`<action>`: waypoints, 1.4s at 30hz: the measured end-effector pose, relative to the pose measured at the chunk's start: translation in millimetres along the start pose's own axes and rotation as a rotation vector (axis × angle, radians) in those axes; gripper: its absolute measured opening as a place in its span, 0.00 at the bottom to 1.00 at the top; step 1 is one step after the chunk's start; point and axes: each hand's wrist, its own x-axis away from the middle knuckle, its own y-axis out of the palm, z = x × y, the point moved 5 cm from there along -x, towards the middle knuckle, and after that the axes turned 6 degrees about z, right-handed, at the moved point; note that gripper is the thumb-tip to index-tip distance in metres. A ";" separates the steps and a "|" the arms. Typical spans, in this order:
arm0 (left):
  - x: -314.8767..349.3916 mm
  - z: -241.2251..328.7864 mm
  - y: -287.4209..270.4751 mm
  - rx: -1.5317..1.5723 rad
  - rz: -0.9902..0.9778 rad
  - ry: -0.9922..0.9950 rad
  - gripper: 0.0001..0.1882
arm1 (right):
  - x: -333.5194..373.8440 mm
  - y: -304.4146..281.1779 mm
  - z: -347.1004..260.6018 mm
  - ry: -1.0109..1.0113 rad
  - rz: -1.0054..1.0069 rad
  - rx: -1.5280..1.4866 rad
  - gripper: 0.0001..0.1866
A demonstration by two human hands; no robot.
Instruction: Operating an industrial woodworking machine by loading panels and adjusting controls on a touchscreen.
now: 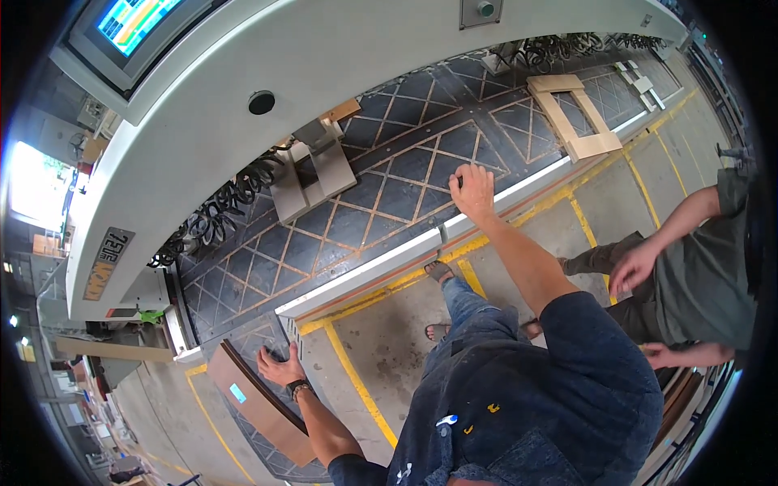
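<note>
My left hand [279, 367], a dark watch on its wrist, is at the lower left with its fingers apart. Right beside it lies a stack of long brown panels [253, 411] with a small light-blue label on top; whether the fingertips touch its edge I cannot tell. My right hand [475, 191] reaches over the front edge of a dark machine bed [397, 190] crossed by a tan diagonal grid. Its fingers are curled in and I see nothing in them. A grey-beige frame-like piece [328, 174] sits on the bed left of that hand.
A pale wooden frame [596, 146] lies farther right on the bed, with white pieces [644, 85] beyond. The machine's large white hood [324, 57] arches overhead, with a screen [134, 24] at upper left. A co-worker [689, 267] stands close on my right. Yellow lines mark the floor.
</note>
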 end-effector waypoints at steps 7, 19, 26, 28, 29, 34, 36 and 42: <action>0.0 -0.5 0.8 -0.013 0.006 0.008 0.46 | 1.4 2.5 2.2 -0.010 0.021 -0.007 0.08; 0.1 -1.5 0.1 -0.019 0.028 0.020 0.47 | 1.1 3.3 1.1 0.002 0.008 -0.003 0.08; 0.4 -1.5 0.0 -0.012 0.032 0.022 0.46 | 2.2 3.4 1.6 -0.006 0.028 -0.002 0.08; 0.3 -1.5 0.3 -0.011 -0.001 0.006 0.46 | 2.1 2.6 1.4 -0.009 0.036 0.004 0.08; 0.4 -1.3 -0.1 -0.011 0.000 0.007 0.46 | 2.2 2.9 1.6 -0.007 0.035 -0.001 0.07; 0.1 -1.8 -0.3 -0.002 -0.002 0.001 0.46 | 1.8 3.0 1.2 -0.011 0.037 -0.003 0.08; -0.1 -1.8 0.3 -0.003 -0.005 0.001 0.46 | 1.5 2.8 1.6 -0.016 0.038 -0.006 0.08; 0.9 -5.2 3.1 0.006 0.015 0.021 0.46 | 0.7 -0.3 0.4 -0.014 0.028 -0.010 0.07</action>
